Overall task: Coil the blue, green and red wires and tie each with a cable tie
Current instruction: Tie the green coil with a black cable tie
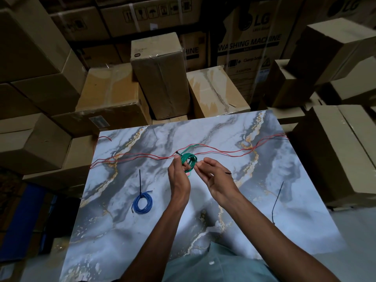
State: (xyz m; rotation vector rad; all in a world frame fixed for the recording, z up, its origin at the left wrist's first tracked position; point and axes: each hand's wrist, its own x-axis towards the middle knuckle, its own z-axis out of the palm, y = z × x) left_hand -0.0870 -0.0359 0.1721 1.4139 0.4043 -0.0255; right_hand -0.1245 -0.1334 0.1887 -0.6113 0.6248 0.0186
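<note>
Green coil (189,159) held above table (264,190) centre, L hand (179,176) gripping it. R hand (213,176) pinches black tie (227,172) at the coil. Red wire (142,156) lies uncoiled across far side. Blue coil (142,202), tied, sits left. Spare tie (277,200) right.

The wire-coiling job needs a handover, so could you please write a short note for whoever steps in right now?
Left hand grips the green coil above the table. Right hand pinches the black cable tie round it.
Done: blue coil lies tied, near left.
Left: finish the green tie, then coil and tie the red wire, which lies loose across the far side. A spare tie lies at right.
</note>
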